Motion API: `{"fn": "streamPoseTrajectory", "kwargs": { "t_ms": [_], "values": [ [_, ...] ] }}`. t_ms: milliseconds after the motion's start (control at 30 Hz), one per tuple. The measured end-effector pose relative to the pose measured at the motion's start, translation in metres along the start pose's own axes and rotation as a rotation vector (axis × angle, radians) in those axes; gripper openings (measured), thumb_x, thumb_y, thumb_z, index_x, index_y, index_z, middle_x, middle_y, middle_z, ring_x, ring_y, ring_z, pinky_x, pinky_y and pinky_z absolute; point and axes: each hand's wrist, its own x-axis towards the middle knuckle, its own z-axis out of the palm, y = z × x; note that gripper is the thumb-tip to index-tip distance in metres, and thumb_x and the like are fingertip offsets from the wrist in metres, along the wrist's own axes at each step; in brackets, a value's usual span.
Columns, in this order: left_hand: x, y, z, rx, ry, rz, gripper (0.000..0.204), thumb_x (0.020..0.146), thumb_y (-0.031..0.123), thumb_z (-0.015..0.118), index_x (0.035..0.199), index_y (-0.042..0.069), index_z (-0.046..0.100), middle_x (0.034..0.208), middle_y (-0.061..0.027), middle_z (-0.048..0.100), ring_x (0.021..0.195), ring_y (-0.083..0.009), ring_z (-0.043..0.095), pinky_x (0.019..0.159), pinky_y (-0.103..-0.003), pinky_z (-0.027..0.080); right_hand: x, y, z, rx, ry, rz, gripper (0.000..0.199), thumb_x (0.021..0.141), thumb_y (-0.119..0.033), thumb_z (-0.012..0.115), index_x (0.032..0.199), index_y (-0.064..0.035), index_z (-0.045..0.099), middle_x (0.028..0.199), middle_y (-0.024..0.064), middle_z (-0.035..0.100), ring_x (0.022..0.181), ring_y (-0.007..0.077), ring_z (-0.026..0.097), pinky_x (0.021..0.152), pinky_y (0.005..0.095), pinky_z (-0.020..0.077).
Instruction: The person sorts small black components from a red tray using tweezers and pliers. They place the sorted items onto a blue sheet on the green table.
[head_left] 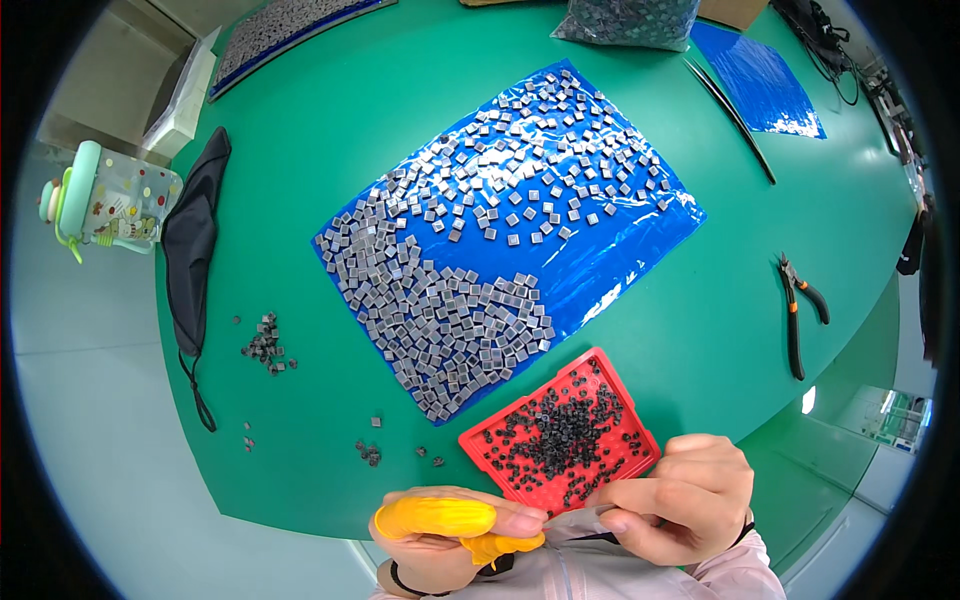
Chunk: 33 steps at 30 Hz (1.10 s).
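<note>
My left hand (440, 540) is at the lower edge, yellow finger covers (435, 517) on its fingers. Its thumb presses against a covered finger; whatever it may pinch is too small to make out. My right hand (690, 500) is closed, thumb against fingers, on a thin greyish flat piece (578, 523) that reaches toward the left fingertips. Just beyond both hands lies a red tray (480, 452) holding many small black parts (565, 435), heaped in the middle. Behind it, a blue sheet (590, 275) carries many small grey square pieces (450, 320), densest toward the near left.
Loose dark pieces (265, 345) lie on the green table (300, 200) at left, near a black mask (190, 240) and a clear cup (130, 200). Tweezers (735, 120) and orange-black pliers (793, 310) lie right. A bag of pieces (630, 22) and another blue sheet (765, 85) are behind.
</note>
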Motion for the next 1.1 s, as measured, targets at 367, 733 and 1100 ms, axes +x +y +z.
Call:
{"fn": "streamPoseTrajectory", "kwargs": {
  "t_ms": [367, 733, 1100],
  "values": [
    [-0.001, -0.007, -0.009, 0.011, -0.037, 0.098, 0.042, 0.069, -0.007, 0.077, 0.107, -0.005, 0.059, 0.076, -0.0189, 0.067, 0.068, -0.0282, 0.069, 0.055, -0.034, 0.059, 0.002, -0.007, 0.001, 0.247, -0.077, 0.180, 0.004, 0.077, -0.010, 0.072, 0.078, -0.0059, 0.071, 0.058, -0.0025, 0.062, 0.040, 0.0091, 0.048, 0.040, 0.0232, 0.0357],
    [0.001, 0.010, -0.003, -0.275, 0.029, -0.277, 0.015, 0.084, 0.002, 0.065, 0.091, -0.010, 0.063, 0.080, -0.0237, 0.067, 0.072, -0.0307, 0.069, 0.060, -0.038, 0.060, 0.000, -0.013, -0.007, 0.408, -0.078, 0.395, 0.004, 0.077, -0.008, 0.071, 0.076, -0.0042, 0.070, 0.057, 0.0013, 0.062, 0.043, 0.0111, 0.051, 0.043, 0.0242, 0.0378],
    [0.019, 0.020, 0.020, -0.324, 0.136, -0.076, 0.017, 0.086, 0.002, 0.061, 0.077, -0.012, 0.066, 0.075, -0.0231, 0.068, 0.062, -0.0294, 0.069, 0.059, -0.035, 0.060, 0.002, -0.012, -0.002, 0.293, -0.073, 0.347, 0.007, 0.076, -0.012, 0.071, 0.073, -0.0064, 0.069, 0.055, -0.0003, 0.060, 0.042, 0.0108, 0.049, 0.042, 0.0240, 0.0348]
  ]
}}
